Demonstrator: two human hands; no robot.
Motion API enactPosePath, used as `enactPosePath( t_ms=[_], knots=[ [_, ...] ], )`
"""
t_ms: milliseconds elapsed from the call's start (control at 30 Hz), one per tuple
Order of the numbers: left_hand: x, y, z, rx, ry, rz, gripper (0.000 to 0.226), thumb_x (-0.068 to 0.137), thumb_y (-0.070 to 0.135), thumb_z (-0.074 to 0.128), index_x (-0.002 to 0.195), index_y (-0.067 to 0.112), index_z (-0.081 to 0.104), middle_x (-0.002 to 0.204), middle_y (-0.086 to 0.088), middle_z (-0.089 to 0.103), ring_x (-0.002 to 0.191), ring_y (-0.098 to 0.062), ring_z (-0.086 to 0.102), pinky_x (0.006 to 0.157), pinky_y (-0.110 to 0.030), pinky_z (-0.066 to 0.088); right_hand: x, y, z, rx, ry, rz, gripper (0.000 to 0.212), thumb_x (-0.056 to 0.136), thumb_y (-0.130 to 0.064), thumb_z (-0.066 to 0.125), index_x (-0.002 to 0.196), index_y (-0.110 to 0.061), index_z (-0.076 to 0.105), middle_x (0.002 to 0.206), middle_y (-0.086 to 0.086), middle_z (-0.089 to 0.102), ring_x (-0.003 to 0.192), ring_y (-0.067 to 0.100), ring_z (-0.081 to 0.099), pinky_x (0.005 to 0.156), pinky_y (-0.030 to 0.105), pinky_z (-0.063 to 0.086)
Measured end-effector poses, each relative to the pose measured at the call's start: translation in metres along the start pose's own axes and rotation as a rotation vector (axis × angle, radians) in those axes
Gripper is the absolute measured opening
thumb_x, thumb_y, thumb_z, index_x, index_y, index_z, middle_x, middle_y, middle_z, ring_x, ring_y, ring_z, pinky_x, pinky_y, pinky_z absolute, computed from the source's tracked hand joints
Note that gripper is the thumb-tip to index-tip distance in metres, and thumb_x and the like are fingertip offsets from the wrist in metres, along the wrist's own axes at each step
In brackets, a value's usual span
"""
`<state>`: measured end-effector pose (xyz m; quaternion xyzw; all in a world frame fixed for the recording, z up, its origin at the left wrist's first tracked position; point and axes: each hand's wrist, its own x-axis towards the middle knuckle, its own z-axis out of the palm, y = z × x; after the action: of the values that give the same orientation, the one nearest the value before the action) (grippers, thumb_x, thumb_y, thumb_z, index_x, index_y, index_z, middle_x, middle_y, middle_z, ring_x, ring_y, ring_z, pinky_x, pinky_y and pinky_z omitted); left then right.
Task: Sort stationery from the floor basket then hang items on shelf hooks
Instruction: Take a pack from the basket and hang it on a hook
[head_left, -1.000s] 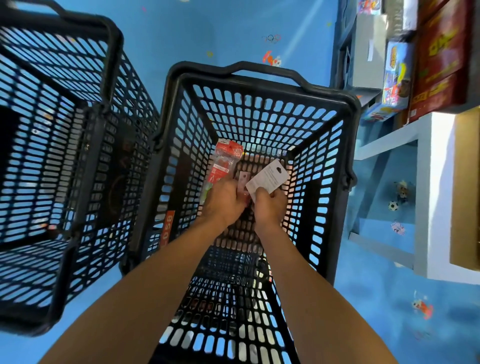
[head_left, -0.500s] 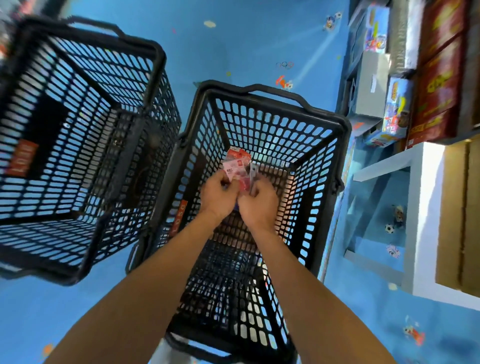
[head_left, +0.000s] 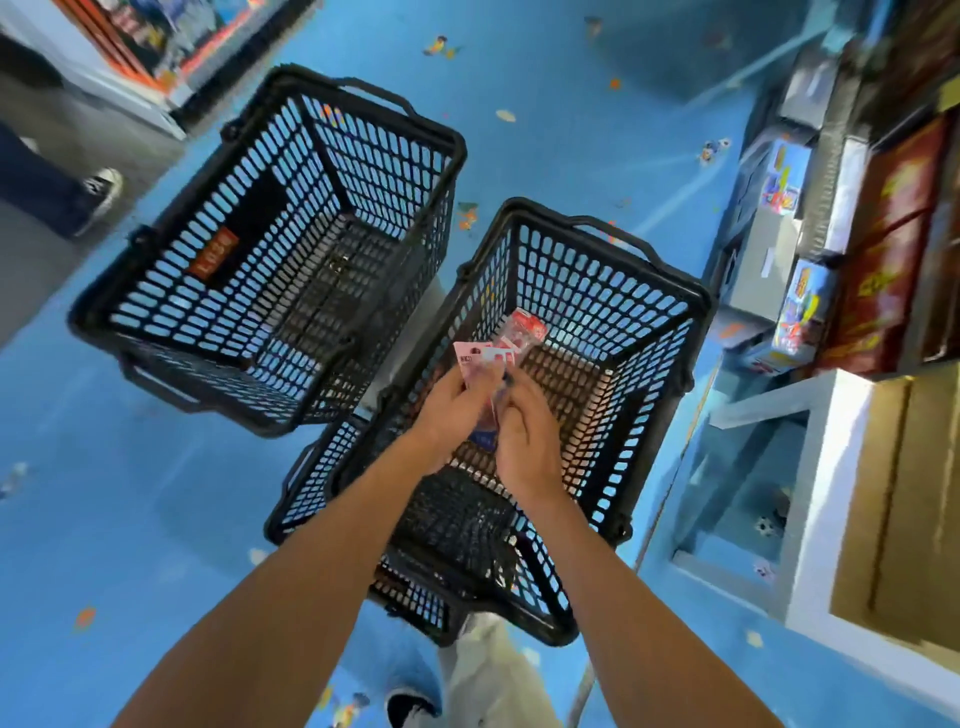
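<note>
A black mesh floor basket (head_left: 649, 291) stands below me on the blue floor. Above its middle, my left hand (head_left: 447, 410) and my right hand (head_left: 524, 441) hold a small bunch of pink and red stationery packs (head_left: 485, 358) between them, fingers curled round the lower ends. One red pack (head_left: 527, 325) sticks out at the far side of the bunch; whether it lies in the basket or is held, I cannot tell. The basket's floor beyond my hands looks bare.
A second black mesh basket (head_left: 156, 270) with an orange label stands at the left, touching the first. White shelving (head_left: 815, 493) with boxed goods (head_left: 795, 306) runs along the right. Another person's shoe (head_left: 101, 189) is at far left. My own shoe (head_left: 410, 709) shows at the bottom.
My view has risen and pulled back from the basket. Both hands have lifted together with the packs, and the white card from a second ago is now gathered into the bunch.
</note>
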<state>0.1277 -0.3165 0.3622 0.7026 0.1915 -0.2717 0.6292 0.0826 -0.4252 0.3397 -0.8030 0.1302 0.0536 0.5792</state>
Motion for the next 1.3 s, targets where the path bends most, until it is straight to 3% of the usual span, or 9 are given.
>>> enactPosePath(
  t_ms=[100,200,367,500,600,800,1033,1167,1300],
  knots=[
    [-0.037,-0.008,-0.024,0.007,0.014,0.039,0.023,0.099,0.043,0.064,0.109,0.024,0.072,0.103,-0.003,0.078,0.098,-0.02,0.074,0.075,-0.032,0.061,-0.025,-0.022,0.01,0.011,-0.05,-0.038,0.031,0.087,-0.022,0.038,0.082,-0.038,0.064,0.144,0.007,0.059,0.142,0.015,0.046,0.115,0.051,0.04],
    [-0.078,-0.019,-0.057,0.03,0.094,0.074,0.025,0.1,0.039,0.063,0.1,0.016,0.073,0.095,-0.009,0.078,0.093,-0.026,0.075,0.081,-0.045,0.063,-0.06,-0.049,0.027,0.156,-0.116,-0.052,0.034,0.076,-0.008,0.043,0.065,-0.038,0.056,0.134,0.015,0.064,0.136,0.004,0.05,0.109,0.057,0.044],
    [-0.157,-0.046,-0.121,0.012,0.267,0.101,0.025,0.104,0.024,0.059,0.082,0.019,0.07,0.062,0.008,0.07,0.06,-0.009,0.067,0.063,-0.036,0.058,-0.12,-0.077,0.067,0.199,-0.146,-0.013,0.022,0.079,-0.008,0.061,0.093,-0.025,0.057,0.104,0.004,0.063,0.096,0.024,0.061,0.088,0.059,0.053],
    [-0.238,-0.08,-0.18,-0.161,0.365,0.057,0.023,0.105,0.024,0.055,0.11,0.009,0.072,0.086,-0.01,0.077,0.073,-0.024,0.076,0.064,-0.042,0.064,-0.181,-0.11,0.122,0.172,-0.422,0.053,0.032,0.085,-0.022,0.065,0.117,-0.019,0.061,0.117,0.003,0.066,0.109,0.023,0.064,0.092,0.049,0.056],
    [-0.297,-0.109,-0.222,-0.314,0.483,0.034,0.02,0.106,0.018,0.05,0.101,0.015,0.069,0.069,-0.004,0.073,0.05,-0.016,0.068,0.04,-0.027,0.052,-0.228,-0.132,0.171,0.156,-0.633,0.077,0.031,0.094,-0.021,0.059,0.126,-0.019,0.059,0.128,0.006,0.063,0.117,0.024,0.063,0.088,0.038,0.055],
    [-0.408,-0.182,-0.305,-0.559,0.716,-0.02,0.018,0.099,0.019,0.054,0.09,0.018,0.07,0.079,-0.002,0.074,0.06,-0.018,0.069,0.061,-0.031,0.057,-0.342,-0.164,0.267,-0.011,-0.853,-0.072,0.045,0.083,-0.004,0.079,0.123,-0.004,0.057,0.108,0.001,0.066,0.095,0.01,0.064,0.089,0.037,0.055],
    [-0.564,-0.266,-0.373,-0.886,1.004,-0.046,0.041,0.104,0.048,0.043,0.104,0.02,0.073,0.091,-0.006,0.077,0.066,-0.02,0.069,0.06,-0.026,0.051,-0.484,-0.195,0.371,-0.144,-1.207,-0.273,0.046,0.076,-0.003,0.088,0.108,-0.019,0.058,0.109,0.0,0.068,0.089,-0.002,0.065,0.08,0.024,0.056],
    [-0.667,-0.305,-0.396,-1.049,1.183,0.021,0.068,0.086,0.076,0.044,0.114,0.023,0.075,0.11,-0.011,0.078,0.096,-0.035,0.074,0.09,-0.05,0.058,-0.577,-0.219,0.422,-0.186,-1.433,-0.392,0.047,0.074,-0.005,0.089,0.109,-0.019,0.059,0.111,0.001,0.07,0.088,0.003,0.067,0.075,0.021,0.054],
    [-0.756,-0.323,-0.411,-1.127,1.361,0.175,0.056,0.099,0.066,0.042,0.115,0.022,0.072,0.116,-0.013,0.075,0.09,-0.033,0.074,0.08,-0.053,0.059,-0.668,-0.242,0.461,-0.151,-1.618,-0.518,0.048,0.066,-0.016,0.091,0.099,-0.032,0.06,0.104,-0.007,0.07,0.09,0.01,0.069,0.075,0.028,0.057]
  ],
)
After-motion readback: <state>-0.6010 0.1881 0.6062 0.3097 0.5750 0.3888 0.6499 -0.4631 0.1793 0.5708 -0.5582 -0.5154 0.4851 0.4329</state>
